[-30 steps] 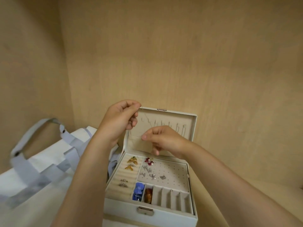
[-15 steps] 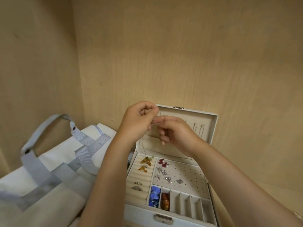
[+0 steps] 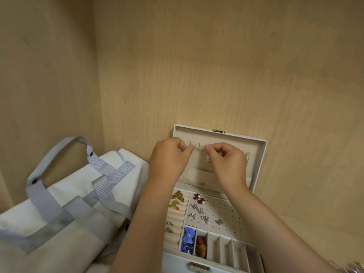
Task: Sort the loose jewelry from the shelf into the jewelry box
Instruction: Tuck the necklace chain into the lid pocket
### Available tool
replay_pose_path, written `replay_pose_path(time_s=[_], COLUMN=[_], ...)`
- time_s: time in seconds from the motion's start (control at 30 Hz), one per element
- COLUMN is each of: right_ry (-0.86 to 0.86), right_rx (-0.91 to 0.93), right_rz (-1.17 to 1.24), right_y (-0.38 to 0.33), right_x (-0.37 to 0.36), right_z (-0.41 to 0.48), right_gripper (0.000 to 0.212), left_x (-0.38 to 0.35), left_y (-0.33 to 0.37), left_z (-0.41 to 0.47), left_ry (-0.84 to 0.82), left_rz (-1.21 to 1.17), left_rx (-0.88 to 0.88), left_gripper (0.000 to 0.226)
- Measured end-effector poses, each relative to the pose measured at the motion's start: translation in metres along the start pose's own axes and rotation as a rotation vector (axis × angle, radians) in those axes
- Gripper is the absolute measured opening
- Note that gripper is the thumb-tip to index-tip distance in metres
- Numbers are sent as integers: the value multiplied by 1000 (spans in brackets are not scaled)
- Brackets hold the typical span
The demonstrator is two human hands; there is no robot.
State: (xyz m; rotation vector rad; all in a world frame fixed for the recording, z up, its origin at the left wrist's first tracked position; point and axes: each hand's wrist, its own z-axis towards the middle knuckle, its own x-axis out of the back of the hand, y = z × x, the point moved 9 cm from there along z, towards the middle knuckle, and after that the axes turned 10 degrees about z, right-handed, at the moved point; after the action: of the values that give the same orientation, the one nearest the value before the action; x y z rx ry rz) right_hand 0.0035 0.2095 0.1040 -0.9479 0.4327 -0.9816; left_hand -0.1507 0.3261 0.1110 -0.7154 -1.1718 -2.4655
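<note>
Left hand (image 3: 169, 157) and right hand (image 3: 226, 163) each pinch one end of a thin pale item (image 3: 199, 147) before the open jewelry box (image 3: 260, 154) lid, frame centre.

Jewelry box (image 3: 173, 263): lower centre-right of frame, against the back panel (image 3: 216, 66), lid (image 3: 226, 137) upright at its rear.
Bag (image 3: 59, 194): lower left, beside the box.
Left hand (image 3: 169, 156), right hand (image 3: 226, 160): mid-frame, side by side before the lid, chain (image 3: 199, 147) between their fingertips.
Earrings (image 3: 199, 211): inside the box, right of the ring rolls (image 3: 177, 215).
</note>
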Motion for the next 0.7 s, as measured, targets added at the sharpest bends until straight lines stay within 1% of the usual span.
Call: replay_pose_path(time_s=[0.07, 0.17, 0.3, 0.4, 0.5, 0.57, 0.63, 0.7], right_ry=[88, 179, 234, 229, 184, 124, 35, -84], right_rx=[18, -17, -16, -8, -34, -56, -79, -119], right_rz=[-12, -35, -77, -105, -178, -239, -265, -282], right_y=[-9, -10, -10, -11, -10, -8, -3, 3], right_x=[2, 2, -1, -3, -4, -6, -10, -19], right_z=[4, 7, 6, 3, 0, -2, -6, -11], right_gripper=[8, 12, 15, 17, 17, 16, 16, 14], left_x=[0, -1, -8, -8, -9, -12, -19, -24], left_y=[4, 3, -3, -2, -1, -3, -6, -4], left_z=[-5, -9, -9, -11, -11, -9, -5, -4], left_ry=[81, 151, 175, 165, 88, 2, -140, -295], left_rz=[-16, -52, -67, -29, -15, -31, -84, -194], left_rx=[37, 77, 116, 144, 171, 182, 182, 178], left_gripper=[30, 36, 49, 54, 54, 50, 44, 38])
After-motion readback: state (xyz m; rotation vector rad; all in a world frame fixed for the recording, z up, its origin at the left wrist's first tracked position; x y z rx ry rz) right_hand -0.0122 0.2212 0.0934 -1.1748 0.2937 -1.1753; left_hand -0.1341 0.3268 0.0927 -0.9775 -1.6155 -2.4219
